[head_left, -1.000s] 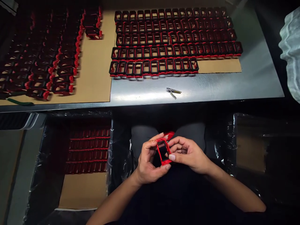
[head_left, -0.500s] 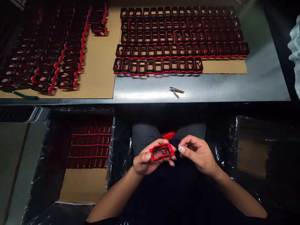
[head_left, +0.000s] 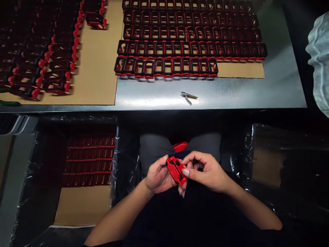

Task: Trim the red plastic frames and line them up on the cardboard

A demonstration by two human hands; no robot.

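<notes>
A red and black plastic frame (head_left: 175,170) is held above my lap, tilted with a red side facing up. My left hand (head_left: 159,176) grips it from the left, thumb near its upper end and fingers passing underneath. From the right, my right hand (head_left: 207,171) has its thumb and index finger closed on the frame's right edge; its other fingers are curled. Whether a small part is pinched there as well, I cannot tell. On the metal table beyond lies a nail clipper (head_left: 189,97) with its lever swung out.
Rows of similar frames (head_left: 164,48) stand on cardboard on the table (head_left: 154,99), with more frames (head_left: 56,68) at the left. Below left, a plastic-lined box (head_left: 86,206) contains several rows of frames. Another lined box (head_left: 267,168) is at right. A whitish crumpled item (head_left: 320,65) sits far right.
The frame has been turned in my left hand, from its opening facing me to a red side showing. My right hand has moved left and now grips its edge. The view has shifted slightly.
</notes>
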